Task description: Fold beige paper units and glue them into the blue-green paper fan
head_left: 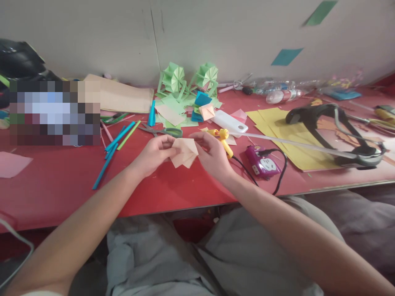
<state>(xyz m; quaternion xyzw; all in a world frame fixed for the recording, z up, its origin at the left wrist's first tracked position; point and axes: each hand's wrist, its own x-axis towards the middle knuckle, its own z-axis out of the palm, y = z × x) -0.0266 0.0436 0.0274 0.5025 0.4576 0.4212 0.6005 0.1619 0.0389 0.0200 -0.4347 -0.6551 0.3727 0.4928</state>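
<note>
Both hands hold one piece of folded cream paper (184,153) over the red table (173,189). My left hand (159,152) pinches its left edge between thumb and fingers. On the opposite edge, the fingers of my right hand (212,153) are closed on the same paper. Its pleats fan out toward me in points. Just behind the hands lie scissors (173,132) with green handles. A yellow glue gun (227,148) rests close to my right hand, partly hidden by it.
Two green folded-paper ornaments (174,78) stand by the wall. Blue paper tubes (106,164) lie at left. To the right are a purple power adapter (262,162) with a black cord, yellow paper sheets (296,152) and a black head strap frame (321,119). Plastic bottles (282,95) lie farther back.
</note>
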